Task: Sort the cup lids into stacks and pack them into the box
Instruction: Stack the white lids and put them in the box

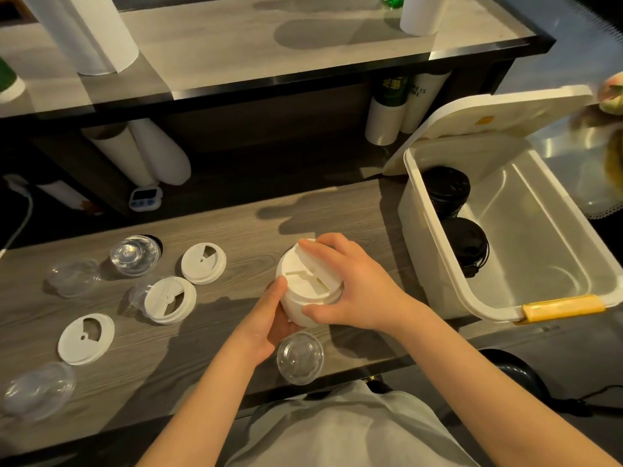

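Both hands close on a stack of white lids above the counter: the left hand cups its underside and near wall, thumb on the rim, while the right hand wraps over the top and far side, fingers curled tight. The stack tilts, its long axis leaning away and leftward from the person. The open white box lies to the stack's right, just beside the right hand, the nearer of the two; black lids already sit along its left wall, the remainder of its floor bare. Packing looks to call for a short carry rightward over the rim. Three loose white lids and several clear domed lids remain scattered to the left; another clear lid rests near the counter's front edge.
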Demonstrator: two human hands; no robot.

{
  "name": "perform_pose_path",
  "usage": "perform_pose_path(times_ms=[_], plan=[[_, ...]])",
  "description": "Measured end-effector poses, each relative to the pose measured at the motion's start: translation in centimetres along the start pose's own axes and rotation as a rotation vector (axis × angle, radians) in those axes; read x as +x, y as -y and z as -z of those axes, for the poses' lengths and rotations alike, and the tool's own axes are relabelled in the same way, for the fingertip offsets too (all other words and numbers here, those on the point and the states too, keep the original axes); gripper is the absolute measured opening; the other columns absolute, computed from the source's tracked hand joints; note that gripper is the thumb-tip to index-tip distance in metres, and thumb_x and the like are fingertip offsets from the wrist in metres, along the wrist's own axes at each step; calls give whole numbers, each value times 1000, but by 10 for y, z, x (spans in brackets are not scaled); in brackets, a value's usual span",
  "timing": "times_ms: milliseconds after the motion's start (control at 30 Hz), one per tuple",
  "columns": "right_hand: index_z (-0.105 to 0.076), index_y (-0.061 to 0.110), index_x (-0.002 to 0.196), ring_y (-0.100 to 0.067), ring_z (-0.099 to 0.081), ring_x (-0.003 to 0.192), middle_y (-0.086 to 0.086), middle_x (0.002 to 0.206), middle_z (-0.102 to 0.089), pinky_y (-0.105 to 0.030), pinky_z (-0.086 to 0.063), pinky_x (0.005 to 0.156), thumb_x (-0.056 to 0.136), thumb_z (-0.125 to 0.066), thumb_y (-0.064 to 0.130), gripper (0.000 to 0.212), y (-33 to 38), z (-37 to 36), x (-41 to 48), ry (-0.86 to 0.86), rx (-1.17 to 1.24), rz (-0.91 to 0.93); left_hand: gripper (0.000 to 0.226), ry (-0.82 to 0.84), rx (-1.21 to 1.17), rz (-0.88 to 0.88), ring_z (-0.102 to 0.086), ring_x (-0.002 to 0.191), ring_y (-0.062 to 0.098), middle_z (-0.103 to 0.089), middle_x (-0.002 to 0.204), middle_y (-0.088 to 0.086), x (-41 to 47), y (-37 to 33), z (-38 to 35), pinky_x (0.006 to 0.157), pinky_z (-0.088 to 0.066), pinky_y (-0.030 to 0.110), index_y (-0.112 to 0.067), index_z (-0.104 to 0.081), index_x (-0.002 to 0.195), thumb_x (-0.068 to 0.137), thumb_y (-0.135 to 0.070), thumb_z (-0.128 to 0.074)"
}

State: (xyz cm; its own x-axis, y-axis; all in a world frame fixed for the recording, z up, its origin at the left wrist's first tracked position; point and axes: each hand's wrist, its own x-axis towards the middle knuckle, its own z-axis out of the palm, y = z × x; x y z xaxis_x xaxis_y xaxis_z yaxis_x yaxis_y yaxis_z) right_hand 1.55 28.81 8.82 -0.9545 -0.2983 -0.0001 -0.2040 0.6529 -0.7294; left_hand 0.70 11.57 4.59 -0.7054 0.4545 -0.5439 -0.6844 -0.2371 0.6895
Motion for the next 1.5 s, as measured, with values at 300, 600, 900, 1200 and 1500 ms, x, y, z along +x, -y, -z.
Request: perform_pose_path(times_ms=[300,600,900,1200,1500], plan=[[-32,34,143,-16,-39,117,11,137,-34,-36,-44,94,63,-62,59,88,-4,0,-7,-48,-6,-1,57,0,131,-67,-68,84,13,-73,94,4,1,-3,-6,62,-55,25,-20,-68,100,54,-53,-67],[-35,31,138,-9,-42,114,14,123,-37,-28,-45,93,64,-68,58,85,-14,52,-19,-262,28,-51,84,-19,319,-139,-62,102,22,-62,119,11,34,-29,-58,68,-53,28,-16,-55,123,52,-62,-62],[-27,39,127,4,-40,110,22,123,-36,-11,-38,83,57,-69,56,83,-31,139,-58,-427,96,-221,76,135,461,-157,-57,110,20,-57,121,4,67,-47,-162,93,-50,39,-26,-47,122,58,-64,-61],[-31,43,129,-2,-40,109,14,124,-39,-10,-34,79,58,-82,41,88,-77,204,-108,-436,-13,-390,59,299,632,-71,-47,126,20,-48,138,1,114,-37,-241,104,-41,39,-22,-36,143,90,-48,-41],[-26,36,134,-14,-42,109,9,123,-36,-31,-43,85,63,-78,41,89,-116,217,-138,-272,-91,-582,71,445,1699,-418,-37,129,21,-40,143,4,148,-33,-256,106,-36,34,-18,-32,145,82,-23,-64]])
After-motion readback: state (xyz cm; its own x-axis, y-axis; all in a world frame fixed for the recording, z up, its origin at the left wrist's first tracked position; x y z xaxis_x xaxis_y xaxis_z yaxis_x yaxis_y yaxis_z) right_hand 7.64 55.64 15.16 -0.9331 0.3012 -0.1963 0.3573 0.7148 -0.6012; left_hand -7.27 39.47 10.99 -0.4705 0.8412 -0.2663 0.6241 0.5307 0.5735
